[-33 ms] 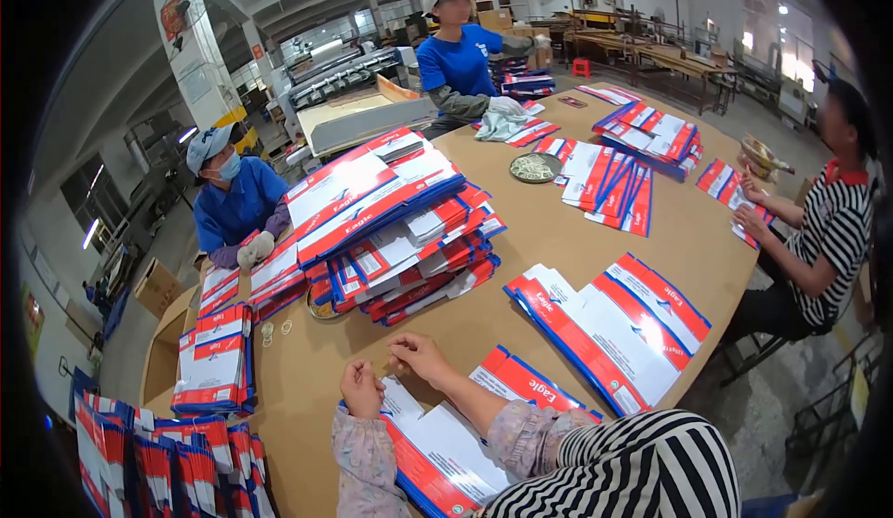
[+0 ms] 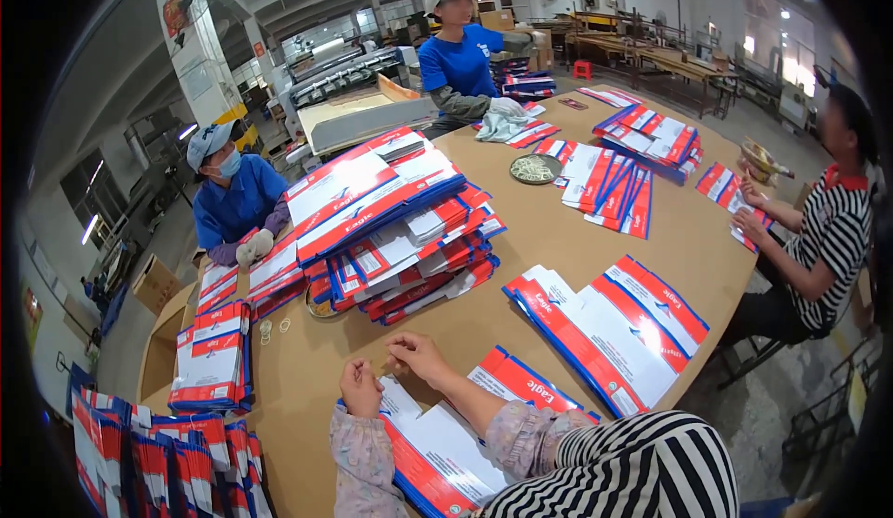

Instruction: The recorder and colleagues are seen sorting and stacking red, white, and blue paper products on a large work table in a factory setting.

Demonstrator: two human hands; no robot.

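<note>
In front of me lies a stack of flat red, white and blue cartons [image 2: 445, 453], with my forearms on either side of it and across it. My left hand [image 2: 360, 388], fingers curled closed, is at the far left corner of this stack. Just to its right is my right hand [image 2: 416, 358], its fingers bent together in a pinch. The two hands are close but apart. Anything inside their fingers is hidden or too thin to name. Further right, another carton stack [image 2: 521, 383] sits partly behind my right sleeve.
A tall, uneven pile of cartons [image 2: 400, 230] rises beyond my hands. Rubber bands [image 2: 266, 330] lie left of it, near a carton bundle [image 2: 212, 360]. A wide carton stack [image 2: 609, 332] is on the right. A round dish [image 2: 535, 168] stands farther off. Three other people sit or stand around the table.
</note>
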